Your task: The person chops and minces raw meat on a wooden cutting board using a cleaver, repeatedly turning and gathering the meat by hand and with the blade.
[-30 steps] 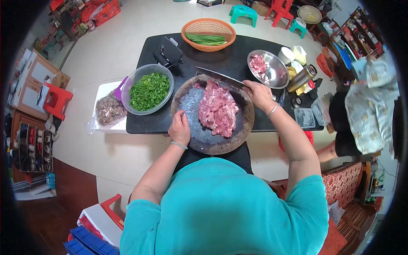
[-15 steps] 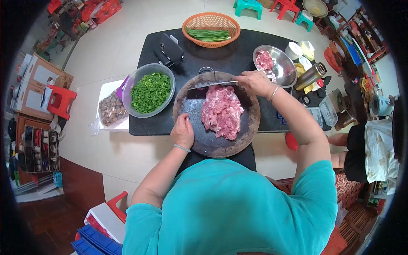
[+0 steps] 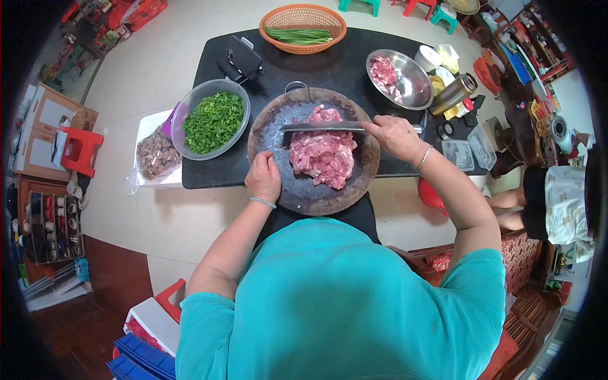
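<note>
A round chopping board [image 3: 269, 130] lies at the table's near edge, bearing a heap of chopped raw meat [image 3: 322, 158]. My right hand [image 3: 396, 136] is closed round the handle of a cleaver [image 3: 323, 126], whose blade lies across the upper part of the heap, edge downward. At the board's left rim, my left hand [image 3: 263, 177] grips the edge with bent fingers, apart from the meat; its underside is hidden. Left of the board, a bowl of chopped greens [image 3: 214, 123] stands close by. Beyond my right hand is a metal bowl [image 3: 415, 82] with more raw meat.
An orange basket [image 3: 304, 47] of long green stalks stands at the back of the black table [image 3: 335, 71]. A phone on a stand [image 3: 244, 58] is at the back left. A steel flask [image 3: 454, 95] and plastic containers [image 3: 472, 152] crowd the right side. Another person's legs [image 3: 510, 209] show at right.
The cleaver has come down from the heap's far edge onto the meat, toward me. My left hand stays at the board's rim. The whole view has shifted slightly.
</note>
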`<state>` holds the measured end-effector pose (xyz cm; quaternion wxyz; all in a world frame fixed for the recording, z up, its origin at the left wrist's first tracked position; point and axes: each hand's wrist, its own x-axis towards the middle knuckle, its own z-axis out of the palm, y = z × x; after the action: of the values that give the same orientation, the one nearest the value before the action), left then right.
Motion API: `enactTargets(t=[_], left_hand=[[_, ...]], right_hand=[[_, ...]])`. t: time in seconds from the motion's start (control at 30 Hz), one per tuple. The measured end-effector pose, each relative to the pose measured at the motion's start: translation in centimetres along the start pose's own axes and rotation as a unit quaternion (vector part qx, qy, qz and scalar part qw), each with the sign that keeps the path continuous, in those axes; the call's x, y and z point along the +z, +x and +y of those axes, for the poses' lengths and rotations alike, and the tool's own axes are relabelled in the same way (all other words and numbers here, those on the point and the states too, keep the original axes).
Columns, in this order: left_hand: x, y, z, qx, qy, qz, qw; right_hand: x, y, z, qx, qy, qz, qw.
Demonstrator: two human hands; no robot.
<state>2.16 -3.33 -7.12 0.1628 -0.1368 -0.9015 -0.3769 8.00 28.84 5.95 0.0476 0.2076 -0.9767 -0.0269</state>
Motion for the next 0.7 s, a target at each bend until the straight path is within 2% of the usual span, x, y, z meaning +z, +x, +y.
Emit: enactTargets(t=[0.13, 0.2, 0.33, 0.37, 0.47, 0.7], left_hand=[[-0.1, 0.1, 0.1, 0.014, -0.01, 0.006, 1.0], [-0.2, 0.0, 0.2, 0.019, -0.009, 0.006, 1.0], [-0.3, 0.2, 0.3, 0.011, -0.011, -0.002, 1.0], [-0.3, 0.1, 0.3, 0.013, -0.012, 0.002, 1.0], [-0.2, 0.0, 0.4, 0.015, -0.013, 0.007, 1.0], [-0.3, 0.0, 0.4, 0.008, -0.013, 0.006, 1.0]], right_hand=[[-0.2, -2.0, -3.2, 0.136, 0.041, 0.046, 0.989], [0.6, -2.9, -4.1, 0.164, 0.04, 0.056, 0.984], [-0.1, -3.1, -3.6, 0.176, 0.061, 0.041, 0.982], [0.6, -2.9, -3.2, 0.19, 0.086, 0.073, 0.975], [1.6, -1.4, -1.6, 0.211, 0.093, 0.089, 0.969], [3.8, 1.0, 0.4, 0.18, 0.048, 0.027, 0.982]])
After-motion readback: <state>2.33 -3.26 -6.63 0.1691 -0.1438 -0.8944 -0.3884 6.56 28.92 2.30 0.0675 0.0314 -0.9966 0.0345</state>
